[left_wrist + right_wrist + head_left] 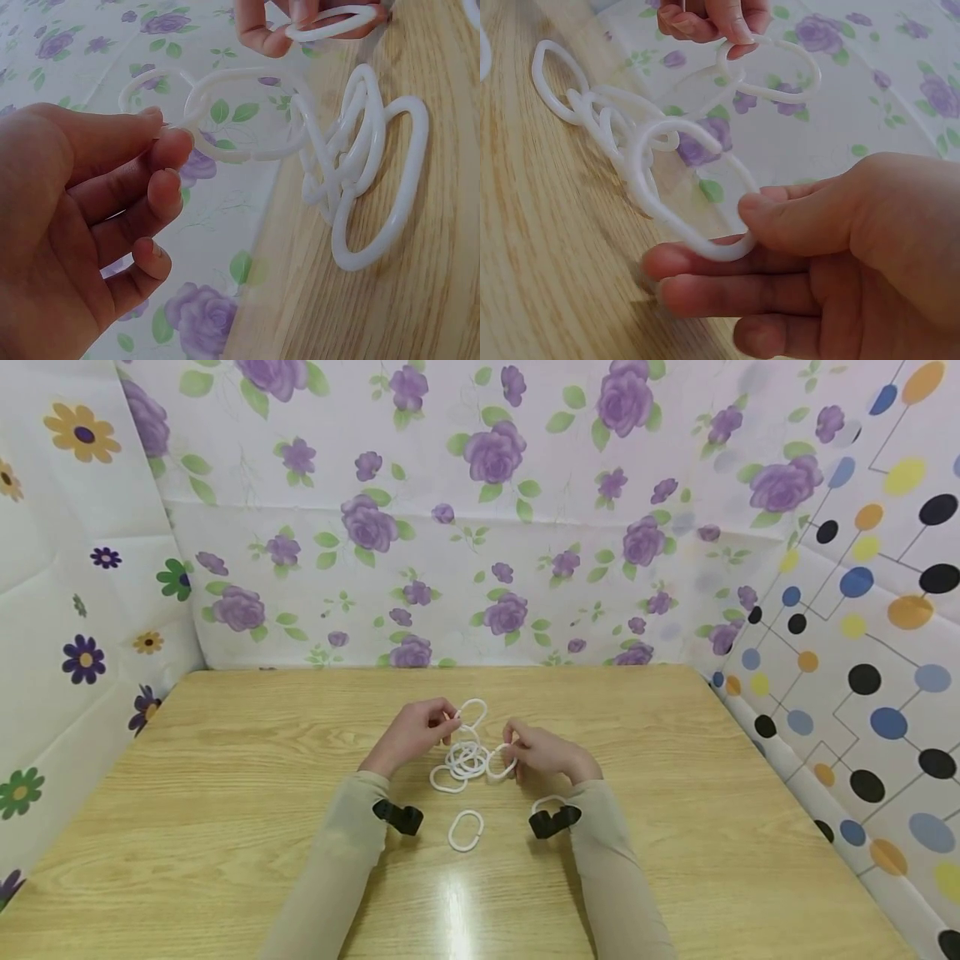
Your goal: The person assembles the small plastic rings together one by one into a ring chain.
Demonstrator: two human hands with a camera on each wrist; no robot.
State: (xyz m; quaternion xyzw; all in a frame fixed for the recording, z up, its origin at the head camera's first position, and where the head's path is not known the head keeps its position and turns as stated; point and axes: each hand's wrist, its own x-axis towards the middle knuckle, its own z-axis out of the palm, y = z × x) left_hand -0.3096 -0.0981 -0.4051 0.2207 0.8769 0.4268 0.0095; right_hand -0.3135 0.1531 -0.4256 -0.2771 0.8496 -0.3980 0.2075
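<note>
On the body side of the right hand (551, 752), part of a white oval plastic ring (551, 797) is covered by a black wrist camera (553, 823). Towards the left hand (411, 732), loops in a tangled white plastic heap (467, 761) cannot be counted. By the right hand itself, its pinched white plastic link (679, 228) is partly hidden. Behind both hands, the beige sleeves (330, 877) are cut off.

"Can anyone read lettering on the white plastic links (682, 231)?"

"None is legible: no brand, no number."

"And the black wrist cameras (556, 821), or the rose-printed sheet (450, 585) behind the surface (675, 860)?"

"No readable word or label shows on those either, nor a sign in any of the three views."
</note>
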